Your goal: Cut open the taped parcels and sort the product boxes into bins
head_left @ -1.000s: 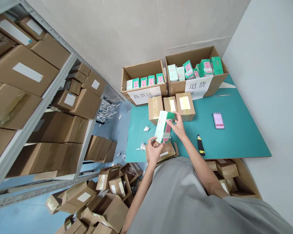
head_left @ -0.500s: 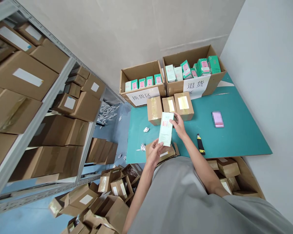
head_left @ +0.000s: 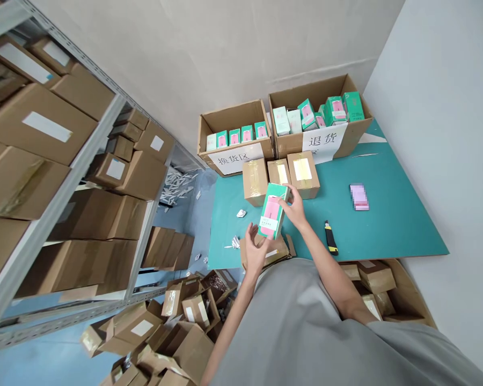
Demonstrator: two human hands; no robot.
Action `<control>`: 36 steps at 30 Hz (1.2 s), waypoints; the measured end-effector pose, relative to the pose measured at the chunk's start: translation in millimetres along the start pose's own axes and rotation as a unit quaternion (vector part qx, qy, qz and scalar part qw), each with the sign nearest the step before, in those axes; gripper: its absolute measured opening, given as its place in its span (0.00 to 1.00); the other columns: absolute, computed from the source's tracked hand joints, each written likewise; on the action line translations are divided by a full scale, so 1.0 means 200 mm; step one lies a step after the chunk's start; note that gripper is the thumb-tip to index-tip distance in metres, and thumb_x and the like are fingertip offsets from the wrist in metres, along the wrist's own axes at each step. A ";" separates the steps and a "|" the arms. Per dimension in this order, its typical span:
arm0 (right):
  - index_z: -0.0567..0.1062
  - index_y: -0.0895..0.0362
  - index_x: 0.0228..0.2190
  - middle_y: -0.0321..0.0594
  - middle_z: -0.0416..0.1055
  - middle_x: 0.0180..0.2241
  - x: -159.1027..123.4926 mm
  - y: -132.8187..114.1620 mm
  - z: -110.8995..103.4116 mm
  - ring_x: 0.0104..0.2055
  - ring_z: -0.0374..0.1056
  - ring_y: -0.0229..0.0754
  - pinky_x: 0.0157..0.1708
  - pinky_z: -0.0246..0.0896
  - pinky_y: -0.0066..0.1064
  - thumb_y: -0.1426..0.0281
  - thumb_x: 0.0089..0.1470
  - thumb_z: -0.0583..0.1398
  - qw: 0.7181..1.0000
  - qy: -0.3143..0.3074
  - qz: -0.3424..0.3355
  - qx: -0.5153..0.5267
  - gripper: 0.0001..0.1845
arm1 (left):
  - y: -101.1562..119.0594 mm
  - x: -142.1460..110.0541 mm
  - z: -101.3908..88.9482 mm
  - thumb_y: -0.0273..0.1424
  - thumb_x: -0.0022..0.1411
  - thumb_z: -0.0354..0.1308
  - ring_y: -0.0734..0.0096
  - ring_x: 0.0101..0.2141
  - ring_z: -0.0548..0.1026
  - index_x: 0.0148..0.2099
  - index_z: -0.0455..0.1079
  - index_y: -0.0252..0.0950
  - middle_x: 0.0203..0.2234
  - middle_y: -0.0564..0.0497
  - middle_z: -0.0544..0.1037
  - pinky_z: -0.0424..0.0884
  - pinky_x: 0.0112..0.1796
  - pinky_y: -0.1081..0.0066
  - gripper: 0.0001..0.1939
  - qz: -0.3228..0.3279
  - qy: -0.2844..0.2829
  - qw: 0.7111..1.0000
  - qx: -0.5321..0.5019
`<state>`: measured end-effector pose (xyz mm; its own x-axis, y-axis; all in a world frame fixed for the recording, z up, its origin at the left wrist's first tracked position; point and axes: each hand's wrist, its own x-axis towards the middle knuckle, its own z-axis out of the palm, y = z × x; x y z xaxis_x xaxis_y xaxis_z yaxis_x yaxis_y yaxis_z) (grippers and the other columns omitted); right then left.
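A green and pink product box with a white label band is held tilted above the table's near edge. My right hand grips it by its upper right side, with the thumb across the front. My left hand is just below the box's lower end, thumb and fingers spread apart; whether a fingertip touches the box I cannot tell. Beneath them lies an opened cardboard carton, partly hidden by my left hand and the product box. Behind stand several small taped cartons.
Two large cartons with paper signs, a left one and a right one, hold similar boxes at the table's back. A yellow-black cutter and a blurred pink object lie on the green table. Loaded shelves rise at left.
The box has been turned over from its pale printed face to its green and pink face. My left hand has loosened from its lower end and spread its fingers.
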<state>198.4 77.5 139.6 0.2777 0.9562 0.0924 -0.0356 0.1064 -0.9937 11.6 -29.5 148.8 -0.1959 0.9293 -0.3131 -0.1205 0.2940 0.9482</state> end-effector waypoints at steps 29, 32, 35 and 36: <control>0.74 0.48 0.51 0.43 0.79 0.54 0.01 0.04 -0.01 0.54 0.77 0.53 0.55 0.77 0.44 0.53 0.54 0.72 0.992 0.004 0.038 0.117 0.27 | -0.12 0.07 -0.11 0.53 0.48 0.84 0.43 0.66 0.77 0.68 0.73 0.42 0.60 0.38 0.78 0.77 0.65 0.46 0.50 -0.058 -0.033 0.994 -0.083; 0.74 0.48 0.51 0.42 0.79 0.53 0.02 0.04 0.00 0.55 0.76 0.53 0.55 0.76 0.42 0.55 0.53 0.69 0.990 -0.006 0.061 0.123 0.25 | -0.09 0.06 -0.10 0.49 0.46 0.85 0.45 0.64 0.77 0.69 0.72 0.41 0.60 0.38 0.78 0.75 0.66 0.47 0.51 0.001 -0.016 0.999 -0.035; 0.74 0.47 0.50 0.39 0.79 0.53 0.03 0.05 0.00 0.53 0.75 0.50 0.49 0.78 0.39 0.57 0.50 0.65 0.985 -0.030 0.106 0.130 0.25 | -0.03 0.00 -0.08 0.44 0.50 0.84 0.44 0.68 0.72 0.68 0.72 0.43 0.65 0.38 0.74 0.79 0.63 0.51 0.47 0.115 0.031 0.991 0.061; 0.74 0.46 0.50 0.38 0.79 0.54 0.04 0.06 0.01 0.52 0.75 0.49 0.47 0.78 0.38 0.57 0.49 0.64 0.982 -0.040 0.120 0.139 0.25 | -0.01 -0.02 -0.07 0.41 0.52 0.83 0.45 0.69 0.71 0.68 0.73 0.43 0.66 0.39 0.72 0.79 0.63 0.52 0.44 0.150 0.037 0.984 0.092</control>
<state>198.9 86.2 129.1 0.1535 0.9801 -0.1258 -0.3538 -0.0644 -0.9331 -1.9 -36.7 146.4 -0.2661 0.9638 -0.0136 0.1308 0.0501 0.9901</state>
